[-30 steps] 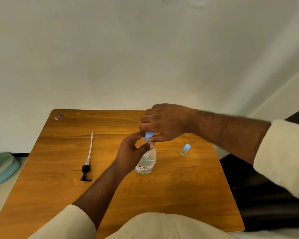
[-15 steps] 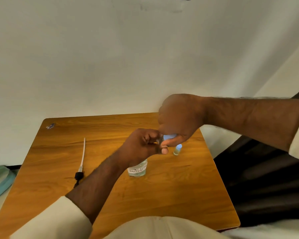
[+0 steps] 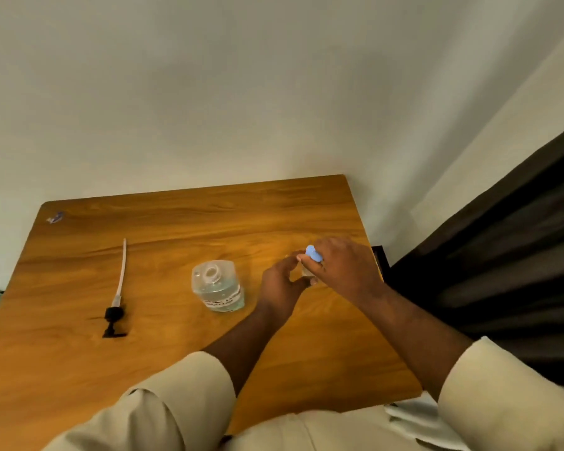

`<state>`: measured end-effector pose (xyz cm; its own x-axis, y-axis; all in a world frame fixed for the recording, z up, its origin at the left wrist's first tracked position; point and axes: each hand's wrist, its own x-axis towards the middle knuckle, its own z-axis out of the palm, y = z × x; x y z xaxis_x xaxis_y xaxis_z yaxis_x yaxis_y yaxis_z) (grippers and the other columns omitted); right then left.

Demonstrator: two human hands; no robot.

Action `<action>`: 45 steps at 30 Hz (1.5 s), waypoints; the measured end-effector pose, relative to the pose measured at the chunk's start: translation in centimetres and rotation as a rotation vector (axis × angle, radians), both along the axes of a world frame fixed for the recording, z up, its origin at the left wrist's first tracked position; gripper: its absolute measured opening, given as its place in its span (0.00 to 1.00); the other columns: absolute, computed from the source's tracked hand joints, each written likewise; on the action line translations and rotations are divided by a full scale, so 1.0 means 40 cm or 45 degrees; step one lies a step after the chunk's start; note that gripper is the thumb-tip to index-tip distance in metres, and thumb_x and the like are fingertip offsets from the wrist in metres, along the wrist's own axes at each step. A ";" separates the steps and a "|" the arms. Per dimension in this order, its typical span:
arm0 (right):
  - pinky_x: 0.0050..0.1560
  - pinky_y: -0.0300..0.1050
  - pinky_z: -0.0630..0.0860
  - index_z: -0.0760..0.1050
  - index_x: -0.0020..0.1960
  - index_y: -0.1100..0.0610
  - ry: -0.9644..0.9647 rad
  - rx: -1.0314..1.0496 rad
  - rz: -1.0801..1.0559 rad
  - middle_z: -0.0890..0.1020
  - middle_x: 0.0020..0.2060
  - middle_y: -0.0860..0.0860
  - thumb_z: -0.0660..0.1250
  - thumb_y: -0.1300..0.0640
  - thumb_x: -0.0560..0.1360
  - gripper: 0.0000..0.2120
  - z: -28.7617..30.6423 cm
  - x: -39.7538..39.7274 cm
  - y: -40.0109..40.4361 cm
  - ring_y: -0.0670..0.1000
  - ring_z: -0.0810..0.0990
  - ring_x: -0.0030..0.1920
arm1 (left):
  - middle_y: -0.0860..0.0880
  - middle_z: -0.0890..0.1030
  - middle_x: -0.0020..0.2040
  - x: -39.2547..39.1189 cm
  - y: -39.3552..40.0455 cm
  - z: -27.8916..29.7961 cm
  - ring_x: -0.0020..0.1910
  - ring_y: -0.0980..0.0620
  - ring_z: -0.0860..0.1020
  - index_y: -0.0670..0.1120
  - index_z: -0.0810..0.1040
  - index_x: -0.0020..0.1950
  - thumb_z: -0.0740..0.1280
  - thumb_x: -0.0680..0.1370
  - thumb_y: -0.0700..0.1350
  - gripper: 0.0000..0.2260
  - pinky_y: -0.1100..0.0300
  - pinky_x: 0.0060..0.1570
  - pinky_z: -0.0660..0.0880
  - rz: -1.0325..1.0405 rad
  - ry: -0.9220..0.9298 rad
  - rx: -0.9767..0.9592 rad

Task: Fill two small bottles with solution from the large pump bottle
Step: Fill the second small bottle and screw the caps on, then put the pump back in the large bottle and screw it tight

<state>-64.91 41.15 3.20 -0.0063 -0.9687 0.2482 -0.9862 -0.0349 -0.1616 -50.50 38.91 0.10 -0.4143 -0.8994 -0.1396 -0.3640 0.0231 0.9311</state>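
The large clear bottle (image 3: 218, 286) stands mid-table with its neck open and a low level of liquid inside. Its black pump with the white tube (image 3: 116, 297) lies flat on the table to the left. Right of the large bottle, both hands meet around one small clear bottle (image 3: 307, 271) with a blue cap (image 3: 312, 253). My left hand (image 3: 279, 286) pinches the small bottle's body between thumb and forefinger. My right hand (image 3: 344, 270) curls over it, fingers at the cap. A second small bottle does not show; the hands may hide it.
The wooden table (image 3: 176, 346) ends just right of the hands, beside a dark curtain (image 3: 502, 255). A small scrap (image 3: 55, 217) lies at the far left corner. A white wall stands behind the table.
Both hands left the large bottle and moved right with the small blue-capped bottle. The large bottle now stands alone with its neck uncovered. The camera tilted down and left.
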 end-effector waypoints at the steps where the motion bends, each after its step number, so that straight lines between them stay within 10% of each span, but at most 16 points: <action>1: 0.30 0.40 0.71 0.78 0.49 0.54 0.000 0.066 -0.008 0.81 0.39 0.50 0.62 0.39 0.75 0.18 -0.026 -0.024 -0.006 0.48 0.77 0.36 | 0.55 0.78 0.62 -0.010 -0.008 -0.019 0.60 0.68 0.74 0.47 0.74 0.69 0.75 0.72 0.39 0.26 0.70 0.57 0.70 -0.015 -0.088 0.040; 5: 0.38 0.40 0.73 0.73 0.60 0.53 0.025 0.306 -0.008 0.79 0.53 0.50 0.63 0.42 0.76 0.19 -0.105 -0.103 -0.031 0.49 0.78 0.47 | 0.48 0.70 0.74 -0.024 -0.039 -0.087 0.73 0.50 0.67 0.46 0.68 0.74 0.74 0.74 0.40 0.30 0.63 0.67 0.63 -0.014 -0.357 0.187; 26: 0.42 0.43 0.74 0.77 0.59 0.54 -0.147 0.287 -0.044 0.79 0.52 0.50 0.69 0.40 0.70 0.23 -0.115 -0.082 -0.043 0.50 0.77 0.51 | 0.47 0.68 0.75 0.011 -0.042 -0.042 0.75 0.49 0.65 0.48 0.67 0.74 0.72 0.75 0.46 0.29 0.59 0.70 0.63 0.031 -0.509 0.071; 35: 0.39 0.41 0.75 0.81 0.54 0.57 -0.195 -0.162 0.415 0.81 0.45 0.52 0.66 0.42 0.72 0.20 0.105 0.257 -0.080 0.50 0.78 0.46 | 0.54 0.79 0.64 0.341 0.043 0.186 0.63 0.62 0.74 0.51 0.77 0.66 0.73 0.74 0.49 0.20 0.76 0.55 0.67 0.484 -0.155 -0.049; 42: 0.40 0.46 0.78 0.81 0.51 0.57 -0.266 -0.132 0.618 0.81 0.44 0.52 0.69 0.54 0.73 0.10 0.077 0.633 -0.146 0.53 0.79 0.45 | 0.50 0.80 0.63 0.690 -0.017 0.143 0.60 0.54 0.78 0.47 0.77 0.67 0.72 0.75 0.44 0.20 0.56 0.61 0.76 0.611 -0.232 -0.031; 45: 0.38 0.49 0.79 0.81 0.52 0.57 -0.286 0.016 0.585 0.81 0.43 0.53 0.66 0.65 0.73 0.10 -0.007 0.770 -0.190 0.56 0.79 0.46 | 0.53 0.80 0.56 0.808 -0.047 0.089 0.47 0.64 0.79 0.44 0.75 0.69 0.70 0.76 0.41 0.20 0.74 0.49 0.75 0.584 -0.268 0.010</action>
